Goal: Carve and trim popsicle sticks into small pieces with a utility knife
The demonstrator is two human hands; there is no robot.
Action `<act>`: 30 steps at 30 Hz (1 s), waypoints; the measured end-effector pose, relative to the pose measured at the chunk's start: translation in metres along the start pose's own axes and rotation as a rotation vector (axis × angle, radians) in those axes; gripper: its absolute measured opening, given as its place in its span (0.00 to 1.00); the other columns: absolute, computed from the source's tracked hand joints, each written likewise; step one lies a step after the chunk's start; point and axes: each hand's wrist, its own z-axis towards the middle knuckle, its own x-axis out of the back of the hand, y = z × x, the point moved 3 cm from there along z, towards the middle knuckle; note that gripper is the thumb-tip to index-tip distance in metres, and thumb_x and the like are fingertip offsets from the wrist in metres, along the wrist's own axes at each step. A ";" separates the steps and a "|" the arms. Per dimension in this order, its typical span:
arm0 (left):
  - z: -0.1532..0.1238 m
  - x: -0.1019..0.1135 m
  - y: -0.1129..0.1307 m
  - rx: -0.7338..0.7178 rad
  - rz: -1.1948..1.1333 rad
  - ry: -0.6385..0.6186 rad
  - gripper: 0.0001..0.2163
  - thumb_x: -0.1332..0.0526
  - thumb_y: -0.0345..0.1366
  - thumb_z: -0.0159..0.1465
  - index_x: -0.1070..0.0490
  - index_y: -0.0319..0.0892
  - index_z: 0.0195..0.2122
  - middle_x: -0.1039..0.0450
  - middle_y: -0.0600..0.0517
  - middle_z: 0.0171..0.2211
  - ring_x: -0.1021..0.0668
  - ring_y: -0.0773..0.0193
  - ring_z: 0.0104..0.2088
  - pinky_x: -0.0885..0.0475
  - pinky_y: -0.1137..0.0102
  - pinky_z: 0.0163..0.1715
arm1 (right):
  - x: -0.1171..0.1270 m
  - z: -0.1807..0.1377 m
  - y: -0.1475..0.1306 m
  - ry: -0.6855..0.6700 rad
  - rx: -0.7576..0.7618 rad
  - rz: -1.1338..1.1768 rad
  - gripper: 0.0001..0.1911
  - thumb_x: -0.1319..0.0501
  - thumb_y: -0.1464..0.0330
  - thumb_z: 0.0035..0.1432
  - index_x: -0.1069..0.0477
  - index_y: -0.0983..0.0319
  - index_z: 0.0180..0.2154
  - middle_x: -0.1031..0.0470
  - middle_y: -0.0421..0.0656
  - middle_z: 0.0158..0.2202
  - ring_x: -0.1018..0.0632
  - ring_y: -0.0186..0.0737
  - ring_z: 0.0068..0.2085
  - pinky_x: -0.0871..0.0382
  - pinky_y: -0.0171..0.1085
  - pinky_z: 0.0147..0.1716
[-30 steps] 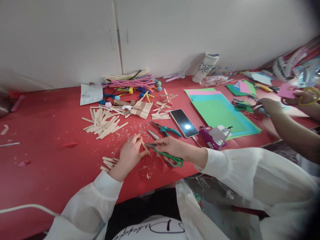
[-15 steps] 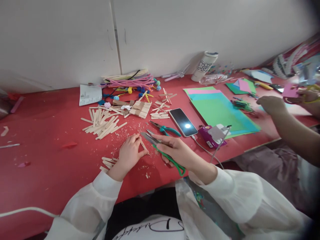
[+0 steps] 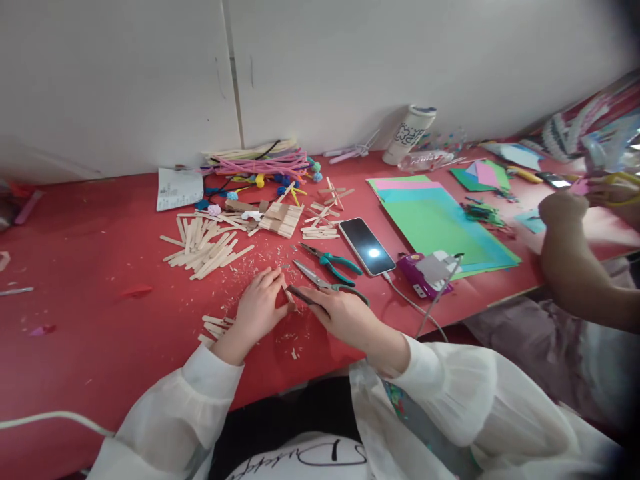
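Note:
My left hand point(image 3: 259, 303) is closed on a short craft stick point(image 3: 288, 289), pressing it to the red table with thumb and fingers. Palm down just to its right, my right hand point(image 3: 345, 317) is closed round a narrow dark tool point(image 3: 302, 295). The tool's tip meets or nearly meets the stick; its handle is hidden, and I cannot tell its exact kind. Scissors point(image 3: 313, 275) lie open behind my right hand, beside teal-handled pliers point(image 3: 333, 260). Wood chips are scattered around both hands.
Loose craft sticks point(image 3: 207, 247) and a bundle of sticks point(image 3: 281, 220) lie beyond my left hand. A phone point(image 3: 367, 245) is plugged into a cable by a purple box point(image 3: 420, 273). Coloured paper point(image 3: 435, 220) lies right; a co-worker's arm point(image 3: 567, 247) is farther right.
My right hand has turned palm down and moved left, bringing the tool to the stick; its green handle has gone out of sight. The scissors are now uncovered. The co-worker's arm shifted right.

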 end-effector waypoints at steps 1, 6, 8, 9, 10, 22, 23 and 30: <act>0.000 0.000 0.000 -0.001 -0.004 -0.002 0.24 0.37 0.43 0.58 0.34 0.34 0.53 0.35 0.40 0.56 0.35 0.49 0.58 0.37 0.57 0.56 | 0.002 0.001 -0.001 -0.010 0.011 -0.040 0.21 0.52 0.70 0.63 0.38 0.55 0.58 0.24 0.46 0.43 0.21 0.41 0.38 0.31 0.35 0.32; 0.000 0.001 0.001 0.005 -0.019 -0.008 0.25 0.38 0.46 0.58 0.34 0.35 0.52 0.35 0.39 0.56 0.35 0.47 0.58 0.38 0.55 0.56 | 0.010 0.007 -0.003 -0.062 0.088 -0.227 0.23 0.53 0.71 0.63 0.41 0.57 0.59 0.26 0.51 0.46 0.21 0.42 0.35 0.33 0.35 0.26; 0.001 0.001 0.001 0.001 -0.024 -0.017 0.25 0.37 0.45 0.58 0.34 0.36 0.53 0.35 0.39 0.57 0.36 0.48 0.58 0.38 0.55 0.56 | 0.014 0.010 -0.003 -0.094 0.119 -0.281 0.24 0.52 0.72 0.62 0.42 0.57 0.59 0.25 0.51 0.46 0.21 0.41 0.33 0.35 0.34 0.24; 0.001 0.002 0.000 -0.007 -0.027 -0.025 0.25 0.37 0.45 0.58 0.34 0.37 0.53 0.36 0.40 0.57 0.36 0.48 0.59 0.38 0.55 0.56 | 0.016 0.012 -0.003 -0.111 0.138 -0.304 0.24 0.52 0.73 0.62 0.42 0.57 0.59 0.25 0.50 0.45 0.21 0.41 0.32 0.37 0.34 0.22; 0.002 0.002 0.000 -0.016 -0.031 -0.036 0.25 0.37 0.45 0.58 0.34 0.37 0.53 0.36 0.41 0.57 0.36 0.48 0.59 0.38 0.55 0.56 | 0.019 0.013 -0.003 -0.130 0.160 -0.324 0.25 0.52 0.74 0.61 0.42 0.57 0.59 0.25 0.50 0.44 0.21 0.40 0.31 0.38 0.34 0.22; 0.003 0.005 -0.007 -0.073 -0.082 -0.135 0.25 0.37 0.46 0.57 0.34 0.41 0.54 0.38 0.44 0.59 0.41 0.47 0.62 0.41 0.53 0.57 | 0.031 0.018 -0.004 -0.185 0.351 -0.494 0.26 0.48 0.80 0.55 0.39 0.62 0.56 0.24 0.46 0.36 0.21 0.41 0.27 0.48 0.35 0.18; 0.003 0.005 -0.006 -0.073 -0.084 -0.137 0.25 0.37 0.46 0.57 0.34 0.41 0.54 0.38 0.44 0.59 0.41 0.47 0.62 0.41 0.53 0.57 | 0.031 0.018 -0.004 -0.185 0.359 -0.498 0.25 0.48 0.81 0.55 0.38 0.62 0.55 0.24 0.46 0.36 0.21 0.41 0.27 0.48 0.35 0.18; 0.003 0.005 -0.006 -0.052 -0.088 -0.140 0.25 0.36 0.44 0.57 0.35 0.43 0.55 0.40 0.46 0.60 0.42 0.47 0.62 0.44 0.52 0.58 | 0.032 0.021 -0.005 -0.151 0.406 -0.499 0.24 0.47 0.81 0.55 0.36 0.62 0.53 0.23 0.47 0.39 0.21 0.41 0.29 0.48 0.34 0.18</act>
